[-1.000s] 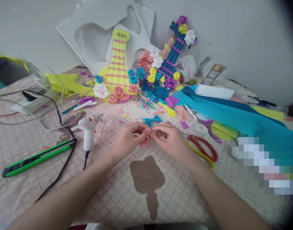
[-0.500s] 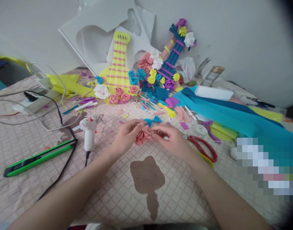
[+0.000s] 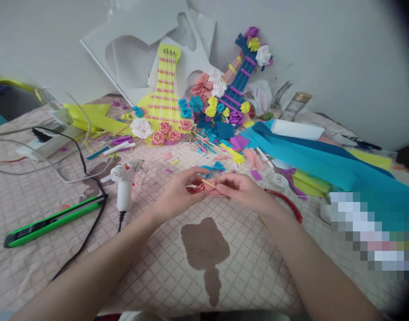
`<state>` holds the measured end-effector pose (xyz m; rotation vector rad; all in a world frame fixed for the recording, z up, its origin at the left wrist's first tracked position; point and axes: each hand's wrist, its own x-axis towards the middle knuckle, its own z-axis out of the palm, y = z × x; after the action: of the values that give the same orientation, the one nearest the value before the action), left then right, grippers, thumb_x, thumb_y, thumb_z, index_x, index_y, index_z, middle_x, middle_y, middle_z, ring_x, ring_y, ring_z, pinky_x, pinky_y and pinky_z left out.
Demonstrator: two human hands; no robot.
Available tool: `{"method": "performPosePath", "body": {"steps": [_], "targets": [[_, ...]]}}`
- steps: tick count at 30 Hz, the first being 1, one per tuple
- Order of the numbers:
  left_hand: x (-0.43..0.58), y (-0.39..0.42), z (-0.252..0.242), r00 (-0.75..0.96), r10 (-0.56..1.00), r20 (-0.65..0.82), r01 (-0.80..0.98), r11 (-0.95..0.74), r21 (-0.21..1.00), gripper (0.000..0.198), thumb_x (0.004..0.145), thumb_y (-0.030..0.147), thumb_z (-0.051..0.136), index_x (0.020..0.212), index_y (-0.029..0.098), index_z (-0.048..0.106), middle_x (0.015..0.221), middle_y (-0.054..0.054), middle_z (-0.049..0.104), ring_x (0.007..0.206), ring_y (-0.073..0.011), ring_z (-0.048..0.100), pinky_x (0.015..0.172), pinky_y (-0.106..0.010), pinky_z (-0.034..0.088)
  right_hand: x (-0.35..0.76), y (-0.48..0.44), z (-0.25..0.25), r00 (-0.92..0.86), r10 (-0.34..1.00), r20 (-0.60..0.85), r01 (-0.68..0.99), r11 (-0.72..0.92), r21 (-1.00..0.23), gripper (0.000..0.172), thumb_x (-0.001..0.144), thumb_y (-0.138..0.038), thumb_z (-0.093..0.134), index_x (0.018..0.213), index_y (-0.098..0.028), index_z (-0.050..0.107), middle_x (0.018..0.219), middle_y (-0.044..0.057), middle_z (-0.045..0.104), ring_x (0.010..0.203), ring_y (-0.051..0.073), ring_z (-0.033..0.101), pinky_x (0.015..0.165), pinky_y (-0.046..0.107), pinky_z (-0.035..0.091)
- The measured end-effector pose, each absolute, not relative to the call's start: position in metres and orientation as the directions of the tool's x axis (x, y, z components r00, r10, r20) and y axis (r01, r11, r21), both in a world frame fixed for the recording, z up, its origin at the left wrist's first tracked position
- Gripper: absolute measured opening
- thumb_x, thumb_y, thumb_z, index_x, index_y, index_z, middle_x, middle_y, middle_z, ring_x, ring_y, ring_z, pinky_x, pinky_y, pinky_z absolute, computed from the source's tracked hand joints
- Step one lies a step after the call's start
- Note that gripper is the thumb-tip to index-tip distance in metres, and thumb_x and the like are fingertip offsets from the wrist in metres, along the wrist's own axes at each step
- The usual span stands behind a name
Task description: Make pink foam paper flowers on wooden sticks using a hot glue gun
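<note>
So both hands meet at the middle of the frame, just above the tablecloth (image 3: 57, 267): the left hand (image 3: 176, 196) and right hand (image 3: 246, 192) are each pinched shut on the same pink paper piece (image 3: 211, 188), fingertips nearly touching, and a thin wooden stick (image 3: 209, 183) pokes out of the fold between them. Left of the hands lies a white glue gun (image 3: 124, 183), and further toward the lower left there's a green flat iron (image 3: 52, 220) with its black cord. Red-handled scissors (image 3: 289, 204) peek out just behind the right wrist. For containers, a glass jar (image 3: 295, 106) with a gold lid on stands at the upper right against the wall; can't tell what's in it. Beside it sits a bunched white plastic bag (image 3: 259, 94), contents hidden. A yellow guitar (image 3: 164, 91) and a blue guitar (image 3: 240, 78), both trimmed with paper flowers, lean at the top centre, and blue sheets (image 3: 311, 162) spread across the right side.
</note>
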<state>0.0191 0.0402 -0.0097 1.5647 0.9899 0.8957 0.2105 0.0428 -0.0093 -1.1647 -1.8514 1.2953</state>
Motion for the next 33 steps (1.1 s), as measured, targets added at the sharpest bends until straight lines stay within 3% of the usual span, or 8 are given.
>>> {"method": "performPosePath", "body": {"steps": [5, 8, 13, 17, 24, 30, 33], "targets": [[0.019, 0.039, -0.01, 0.408, 0.911, 0.052, 0.133, -0.116, 0.984, 0.036, 0.07, 0.018, 0.063, 0.106, 0.017, 0.055, 0.081, -0.003, 0.063, 0.074, -0.0137, 0.059, 0.065, -0.027, 0.05, 0.21, 0.042, -0.004, -0.446, 0.889, -0.102, 0.315, 0.05, -0.948, 0.021, 0.084, -0.034, 0.052, 0.084, -0.016, 0.062, 0.066, -0.001, 0.056, 0.055, 0.009, 0.048, 0.046, 0.021, 0.034], [0.019, 0.039, -0.008, 0.401, 0.916, 0.015, 0.081, -0.052, 0.995, 0.036, 0.071, 0.02, 0.063, 0.106, 0.016, 0.054, 0.08, -0.002, 0.061, 0.07, -0.0121, 0.057, 0.058, -0.023, 0.048, 0.21, 0.041, -0.002, -0.435, 0.89, -0.133, 0.302, 0.005, -0.953, 0.024, 0.084, -0.038, 0.052, 0.089, -0.017, 0.062, 0.07, 0.0, 0.059, 0.052, 0.008, 0.045, 0.044, 0.021, 0.031], [0.017, 0.041, -0.009, 0.44, 0.897, -0.047, 0.016, 0.044, 0.999, 0.038, 0.071, 0.022, 0.065, 0.107, 0.017, 0.054, 0.078, -0.001, 0.061, 0.063, -0.0097, 0.055, 0.053, -0.02, 0.045, 0.211, 0.041, -0.002, -0.498, 0.857, -0.131, 0.225, -0.018, -0.974, 0.02, 0.078, -0.032, 0.061, 0.092, -0.018, 0.062, 0.08, 0.001, 0.064, 0.064, 0.01, 0.055, 0.052, 0.022, 0.039], [0.018, 0.041, -0.013, 0.458, 0.889, -0.021, 0.061, -0.008, 0.998, 0.037, 0.071, 0.02, 0.065, 0.107, 0.017, 0.054, 0.082, -0.002, 0.063, 0.074, -0.0134, 0.06, 0.062, -0.025, 0.049, 0.212, 0.042, -0.005, -0.477, 0.86, -0.183, 0.332, -0.017, -0.943, 0.017, 0.079, -0.033, 0.059, 0.08, -0.017, 0.059, 0.071, 0.0, 0.06, 0.063, 0.011, 0.055, 0.055, 0.024, 0.04], [0.021, 0.039, -0.018, 0.476, 0.879, 0.037, 0.142, -0.118, 0.983, 0.036, 0.074, 0.019, 0.061, 0.109, 0.016, 0.054, 0.093, -0.006, 0.063, 0.084, -0.0158, 0.06, 0.075, -0.032, 0.05, 0.211, 0.045, -0.018, -0.44, 0.898, -0.014, 0.543, 0.254, -0.801, 0.023, 0.087, -0.037, 0.046, 0.079, -0.017, 0.054, 0.071, 0.0, 0.055, 0.065, 0.012, 0.05, 0.056, 0.025, 0.039], [0.02, 0.039, -0.013, 0.452, 0.892, 0.021, 0.077, -0.062, 0.995, 0.038, 0.073, 0.018, 0.062, 0.109, 0.016, 0.053, 0.083, -0.003, 0.063, 0.07, -0.012, 0.058, 0.066, -0.028, 0.049, 0.208, 0.042, -0.012, -0.473, 0.881, -0.029, 0.397, 0.184, -0.899, 0.023, 0.082, -0.038, 0.056, 0.092, -0.018, 0.058, 0.079, 0.002, 0.06, 0.073, 0.015, 0.055, 0.062, 0.027, 0.044], [0.021, 0.039, -0.014, 0.445, 0.894, 0.046, 0.076, -0.089, 0.993, 0.035, 0.072, 0.018, 0.063, 0.106, 0.017, 0.055, 0.087, -0.004, 0.063, 0.076, -0.0134, 0.059, 0.069, -0.028, 0.05, 0.208, 0.041, -0.011, -0.446, 0.893, -0.065, 0.38, 0.122, -0.917, 0.024, 0.079, -0.037, 0.059, 0.095, -0.019, 0.06, 0.08, 0.002, 0.062, 0.073, 0.016, 0.057, 0.062, 0.027, 0.045]]}}
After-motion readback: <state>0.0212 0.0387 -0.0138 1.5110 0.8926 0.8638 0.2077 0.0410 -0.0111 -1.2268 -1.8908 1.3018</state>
